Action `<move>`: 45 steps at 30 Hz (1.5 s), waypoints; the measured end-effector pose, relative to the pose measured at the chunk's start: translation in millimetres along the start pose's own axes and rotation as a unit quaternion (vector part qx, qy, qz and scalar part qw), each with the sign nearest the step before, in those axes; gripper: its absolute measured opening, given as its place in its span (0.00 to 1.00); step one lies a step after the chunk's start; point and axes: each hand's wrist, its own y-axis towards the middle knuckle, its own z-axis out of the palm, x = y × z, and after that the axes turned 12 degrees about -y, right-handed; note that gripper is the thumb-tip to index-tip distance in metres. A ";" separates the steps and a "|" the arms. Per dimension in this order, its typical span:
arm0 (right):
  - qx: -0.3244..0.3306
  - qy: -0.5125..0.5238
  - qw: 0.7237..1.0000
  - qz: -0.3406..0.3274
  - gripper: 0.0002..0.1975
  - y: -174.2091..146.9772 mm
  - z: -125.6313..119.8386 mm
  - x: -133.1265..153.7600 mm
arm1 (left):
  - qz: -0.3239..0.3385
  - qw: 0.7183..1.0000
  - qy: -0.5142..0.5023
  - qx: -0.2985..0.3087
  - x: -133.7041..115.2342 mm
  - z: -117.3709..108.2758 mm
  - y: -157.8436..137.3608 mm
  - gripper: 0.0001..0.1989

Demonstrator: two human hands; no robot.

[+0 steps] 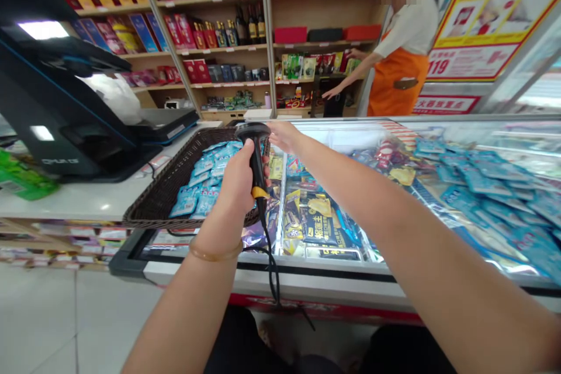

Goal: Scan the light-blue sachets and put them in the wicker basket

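We have one view, worn on the head. It faces forward and down, close over our arms and the freezer (pixel 394 128).

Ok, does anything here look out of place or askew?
One oddity: the wicker basket of blue packets juts off the counter's edge, over the freezer's glass lid. The left hand grips the barcode scanner; the right hand reaches beyond it. Nothing spilled or damaged.
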 end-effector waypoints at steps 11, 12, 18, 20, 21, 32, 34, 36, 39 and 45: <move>-0.223 -0.317 0.922 0.007 0.17 -73.9 -187.8 -57.5 | -0.063 0.995 0.003 0.080 57.5 54.6 3.5 0.15; -0.242 -0.354 0.903 0.010 0.18 -82.4 -206.9 -60.7 | -0.065 0.994 0.002 0.088 63.4 60.3 3.2 0.15; -0.286 -0.593 0.750 0.058 0.19 -135.4 -292.2 -75.6 | -0.084 0.985 0.009 0.151 103.2 79.2 3.3 0.17; -0.291 -0.652 0.693 0.102 0.21 -150.4 -305.2 -74.3 | -0.081 0.984 0.011 0.159 116.0 78.4 5.0 0.18; -0.297 -0.671 0.668 0.127 0.24 -157.0 -309.6 -71.5 | -0.078 0.984 0.013 0.159 121.4 76.7 6.0 0.18; -0.322 -0.641 0.628 0.302 0.33 -181.3 -324.7 -49.2 | -0.088 0.978 0.036 0.184 138.3 56.4 8.7 0.23; -0.298 -0.654 0.642 0.267 0.32 -176.0 -321.5 -55.1 | -0.086 0.978 0.042 0.186 138.1 57.3 7.6 0.23; -0.291 -0.661 0.658 0.215 0.31 -172.5 -321.8 -59.9 | -0.084 0.978 0.042 0.188 137.8 57.6 7.3 0.23; -0.329 -0.658 0.652 0.184 0.31 -174.2 -332.5 -65.4 | -0.084 0.979 0.038 0.184 137.8 57.0 8.3 0.23; -0.228 -0.681 0.667 0.199 0.24 -172.8 -348.5 -75.4 | -0.083 0.981 0.046 0.171 138.5 57.3 8.2 0.22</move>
